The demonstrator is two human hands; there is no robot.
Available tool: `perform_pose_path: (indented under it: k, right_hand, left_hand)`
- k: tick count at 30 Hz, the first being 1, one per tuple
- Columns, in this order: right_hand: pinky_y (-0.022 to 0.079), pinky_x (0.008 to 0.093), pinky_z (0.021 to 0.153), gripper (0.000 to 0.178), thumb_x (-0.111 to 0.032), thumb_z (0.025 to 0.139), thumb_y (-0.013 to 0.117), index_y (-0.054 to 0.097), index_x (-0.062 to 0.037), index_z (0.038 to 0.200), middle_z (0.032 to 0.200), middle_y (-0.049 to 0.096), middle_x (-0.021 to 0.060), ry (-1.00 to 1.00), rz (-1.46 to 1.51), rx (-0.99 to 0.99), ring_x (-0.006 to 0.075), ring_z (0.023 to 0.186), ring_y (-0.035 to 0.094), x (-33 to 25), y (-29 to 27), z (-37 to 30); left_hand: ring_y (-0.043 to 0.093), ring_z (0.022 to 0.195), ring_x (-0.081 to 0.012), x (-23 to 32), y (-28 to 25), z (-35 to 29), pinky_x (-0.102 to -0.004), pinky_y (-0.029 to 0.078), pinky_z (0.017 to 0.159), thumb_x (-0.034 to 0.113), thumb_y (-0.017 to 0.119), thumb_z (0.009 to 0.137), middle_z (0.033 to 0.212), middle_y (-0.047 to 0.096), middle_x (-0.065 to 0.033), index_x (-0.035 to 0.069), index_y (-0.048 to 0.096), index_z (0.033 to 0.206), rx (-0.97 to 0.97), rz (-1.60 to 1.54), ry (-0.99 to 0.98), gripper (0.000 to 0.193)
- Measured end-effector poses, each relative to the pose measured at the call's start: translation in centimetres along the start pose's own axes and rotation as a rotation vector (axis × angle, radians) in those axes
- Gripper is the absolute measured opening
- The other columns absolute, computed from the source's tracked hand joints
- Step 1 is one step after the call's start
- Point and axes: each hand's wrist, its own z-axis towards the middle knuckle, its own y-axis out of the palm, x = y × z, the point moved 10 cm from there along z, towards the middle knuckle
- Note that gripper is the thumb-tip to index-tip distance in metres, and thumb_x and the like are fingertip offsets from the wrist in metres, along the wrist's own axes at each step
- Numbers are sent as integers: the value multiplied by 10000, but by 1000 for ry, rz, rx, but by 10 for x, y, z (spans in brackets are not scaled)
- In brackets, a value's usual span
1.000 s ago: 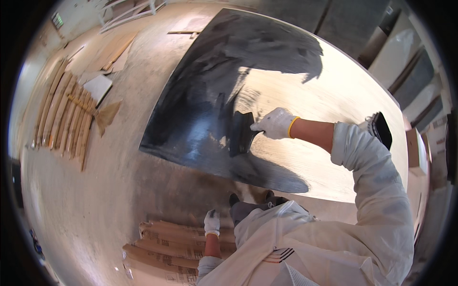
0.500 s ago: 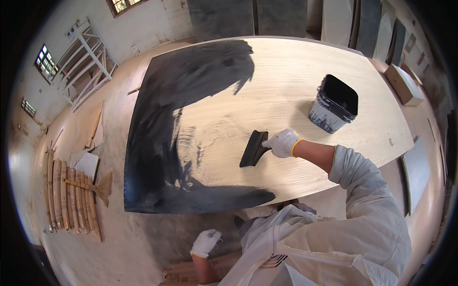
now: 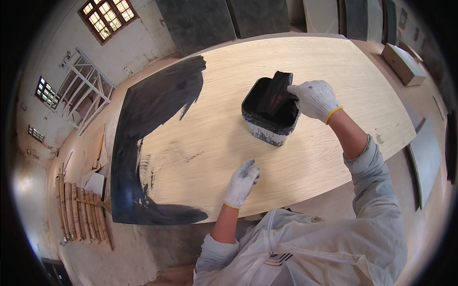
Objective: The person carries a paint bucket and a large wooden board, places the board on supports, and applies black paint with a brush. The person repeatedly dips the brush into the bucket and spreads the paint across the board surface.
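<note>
My right hand (image 3: 315,98), in a white knit glove with a yellow cuff, is closed on a black wide-bladed scraper (image 3: 275,94). The blade is tilted over the mouth of a squarish bucket (image 3: 267,135), smeared black and white outside and dark inside. How far the blade dips in is hard to tell. My gloved left hand (image 3: 242,183) hovers over the near part of the board, fingers loosely apart, holding nothing. Under both lies a large pale wood-grained board (image 3: 324,162). A black coating (image 3: 143,109) covers its left side in a C shape, with streaky inner edges.
Dark panels (image 3: 200,24) stand along the back wall. To the left are a white metal frame (image 3: 86,90) and a stack of brown rolls (image 3: 81,212) on the floor. A long box (image 3: 404,64) lies at the far right, and a grey panel (image 3: 425,159) leans beside the board.
My right hand has lifted the scraper off the board and brought it to the bucket. My left hand has risen from beside the board to above it. The view has shifted right.
</note>
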Motion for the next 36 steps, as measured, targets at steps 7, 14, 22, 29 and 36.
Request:
perform_pose_path:
  k: [7, 14, 22, 29, 36]
  right_hand:
    - [609, 439, 764, 211, -149, 837, 688, 830, -102, 986, 990, 801, 130, -359, -229, -424, 326, 925, 779, -25, 95, 70]
    - [605, 446, 794, 249, -196, 858, 693, 829, -91, 1038, 1030, 809, 116, -484, -237, -368, 321, 976, 782, -41, 160, 104]
    - [603, 431, 839, 279, -193, 871, 688, 816, -92, 1097, 1056, 801, 146, -356, -267, -383, 318, 999, 778, -9, 131, 95]
    - [600, 408, 892, 389, -134, 888, 684, 787, -253, 1244, 1167, 793, 50, -149, -157, -313, 273, 1060, 765, 104, 101, 62]
    - [587, 413, 936, 430, -106, 922, 638, 760, -256, 1305, 1234, 773, 68, 36, -56, -237, 280, 1114, 745, 236, 93, 0]
  left_hand:
    - [512, 1323, -360, 14, 54, 83, -541, 519, 975, 542, 765, 926, 1498, 511, -192, 11, 441, 1544, 117, -336, -153, 877]
    - [565, 1254, -370, 41, 74, 133, -598, 489, 980, 569, 794, 893, 1390, 603, -166, 105, 575, 1431, 129, -455, -184, 744]
    - [726, 894, -256, 29, 101, 165, -456, 637, 744, 252, 819, 895, 1108, 727, -92, 107, 657, 1275, 107, -702, -133, 438]
    - [665, 1108, -335, 36, 166, 194, -545, 611, 876, 283, 751, 958, 1278, 673, -141, 94, 613, 1351, 37, -710, -31, 457]
    - [659, 1116, -307, 38, 280, 215, -535, 582, 910, 353, 731, 964, 1273, 690, -70, 158, 630, 1338, -94, -633, -113, 434]
